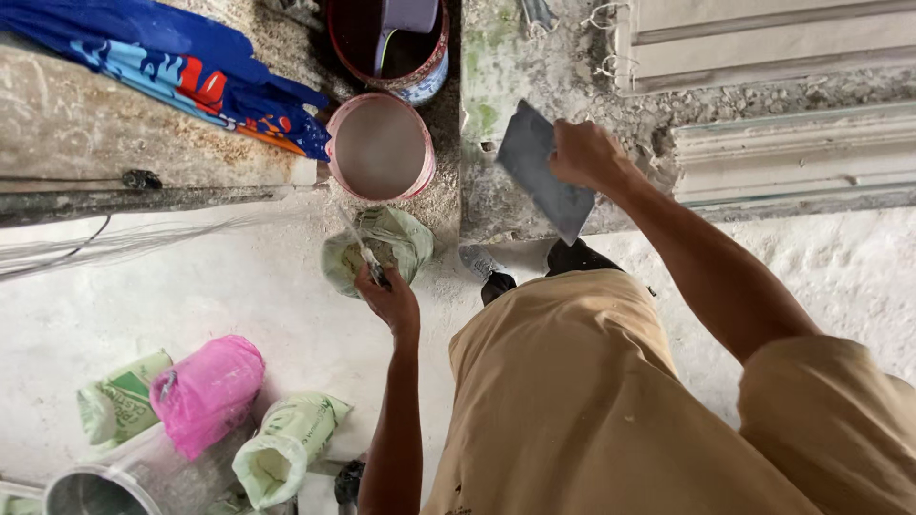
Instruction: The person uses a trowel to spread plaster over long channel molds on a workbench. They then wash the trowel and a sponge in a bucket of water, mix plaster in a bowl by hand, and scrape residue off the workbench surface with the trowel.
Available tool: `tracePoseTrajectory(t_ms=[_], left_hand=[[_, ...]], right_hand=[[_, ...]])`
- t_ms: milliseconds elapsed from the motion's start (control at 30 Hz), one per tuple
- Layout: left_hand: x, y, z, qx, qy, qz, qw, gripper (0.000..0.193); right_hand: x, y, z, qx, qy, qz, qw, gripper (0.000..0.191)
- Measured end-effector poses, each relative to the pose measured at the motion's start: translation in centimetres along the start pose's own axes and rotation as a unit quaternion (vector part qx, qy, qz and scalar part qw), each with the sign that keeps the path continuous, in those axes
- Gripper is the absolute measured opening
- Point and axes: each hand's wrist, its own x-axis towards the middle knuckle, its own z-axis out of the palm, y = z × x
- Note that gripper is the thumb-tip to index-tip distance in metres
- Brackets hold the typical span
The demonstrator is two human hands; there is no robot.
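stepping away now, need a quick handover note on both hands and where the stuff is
Left hand: gripping a thin tool dipped into the open pale green bag on the dusty floor.
Right hand: holding a flat dark grey trowel blade, raised, nothing loaded on it.
Pink bucket of grey mix stands just beyond the bag; a dark bucket behind it.
Done: bag opened.
Left: whatever goes from the bag onto the blade is not yet there.

Dusty white floor (239,296), rough concrete ledge (95,124), pale moulded trim (792,153).
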Motion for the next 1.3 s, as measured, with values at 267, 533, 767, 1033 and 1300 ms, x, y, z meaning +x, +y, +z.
tracePoseTrajectory(t_ms=[267, 533, 767, 1033, 1300], left_hand=[[-1.0, -1.0, 1.4, -0.087, -0.078, -0.006, 0.993, 0.048], [1.4, 2.7, 5.0, -0.134, -0.162, 0.102, 0.972, 0.044], [-0.6, 7.1, 9.1, -0.122, -0.205, 0.156, 0.959, 0.045], [-7.3, 12.2, 16.3, -0.104, -0.193, 0.153, 0.963, 0.047], [-18.9, 21.7, 33.8, -0.114, -0.188, 0.162, 0.962, 0.042]], right_hand=[[-4.7, -9.1, 2.9, 0.171, 0.186, 0.075, 0.965, 0.052], [-10.0, -8.7, 10.9, 0.347, 0.186, 0.108, 0.913, 0.028], [-17.4, 0.5, 9.0, 0.693, 0.315, 0.237, 0.604, 0.016], [-21.3, 31.6, 8.8, 0.593, 0.571, 0.21, 0.527, 0.04], [-14.8, 65.1, 8.8, 0.193, 0.624, 0.294, 0.698, 0.03]])
